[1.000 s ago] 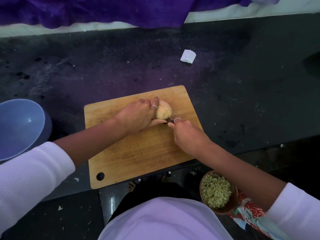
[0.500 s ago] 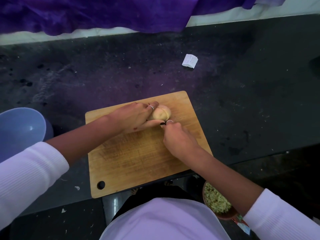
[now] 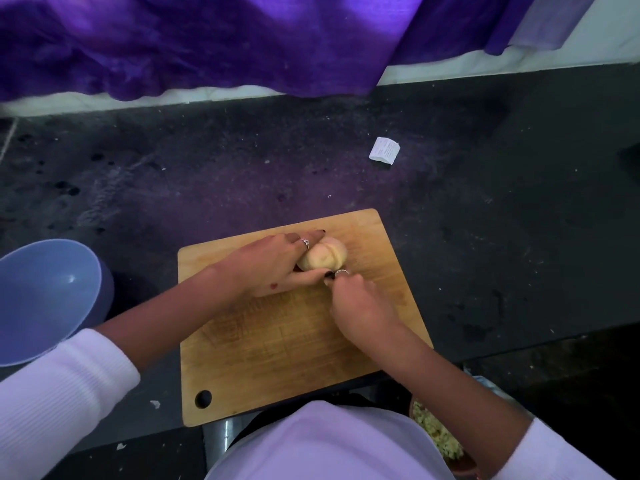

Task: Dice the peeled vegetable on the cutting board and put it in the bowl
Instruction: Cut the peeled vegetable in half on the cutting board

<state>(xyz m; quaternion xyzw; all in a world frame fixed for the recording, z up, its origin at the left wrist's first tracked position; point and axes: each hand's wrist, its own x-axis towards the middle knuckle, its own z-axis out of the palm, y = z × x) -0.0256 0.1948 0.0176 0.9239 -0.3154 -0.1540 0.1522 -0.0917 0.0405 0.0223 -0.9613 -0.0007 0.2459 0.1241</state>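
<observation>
on the cutting board [image 3: 277, 348], left hand [image 3: 273, 268] grips the peeled vegetable [image 3: 322, 258]; right hand [image 3: 360, 306] curled, its hold hidden.

knife hidden under right hand [image 3: 360, 306], blue bowl [image 3: 52, 299] cut off left

A dark, almost black stone countertop [image 3: 485, 237] fills most of the view, its surface mottled with dull stains, smears and small pale specks. A rectangular wooden cutting board [image 3: 277, 348] lies on it near the front edge, turned slightly askew, with a round hanging hole in its near left corner and many knife marks across the wood. A pale blue plastic bowl [image 3: 45, 299] sits on the counter at the left, well apart from the board. A small white paper scrap [image 3: 384, 155] with faint print lies farther back to the right. Tiny white flecks dot the counter near the front left.
</observation>
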